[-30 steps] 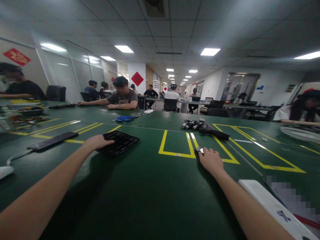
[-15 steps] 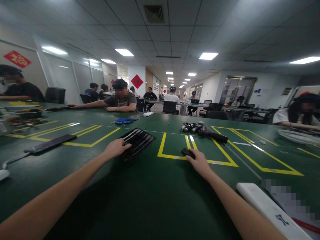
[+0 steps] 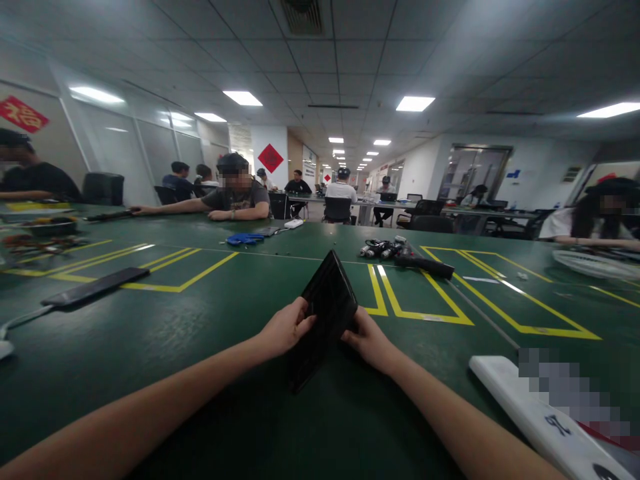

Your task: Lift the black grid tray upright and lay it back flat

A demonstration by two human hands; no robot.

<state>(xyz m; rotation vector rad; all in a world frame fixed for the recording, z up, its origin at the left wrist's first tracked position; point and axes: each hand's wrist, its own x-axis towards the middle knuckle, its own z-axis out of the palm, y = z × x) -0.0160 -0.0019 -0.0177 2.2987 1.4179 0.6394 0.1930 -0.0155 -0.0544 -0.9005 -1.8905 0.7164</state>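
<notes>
A flat black panel (image 3: 326, 313) with faint ribs stands steeply tilted in front of me, above the green table (image 3: 200, 333). My left hand (image 3: 286, 328) is closed on its left side, the thumb lying across the near face. At the panel's right edge, my right hand (image 3: 371, 339) is closed, with its fingertips partly hidden behind the panel. The small black block seen earlier in that hand is out of sight now, so I cannot tell what the fingers grip.
Yellow tape (image 3: 435, 319) marks rectangles on the table. A dark power strip (image 3: 97, 289) lies left, blue gloves (image 3: 245, 239) and bundled cables (image 3: 383, 250) farther back. Near my right arm lies a white bar-shaped object (image 3: 537, 407). A co-worker (image 3: 240, 193) leans on the far edge.
My left hand has moved right with the panel and turned it steeper. My right hand has come left to the panel's right edge, and the small black block has gone from sight.
</notes>
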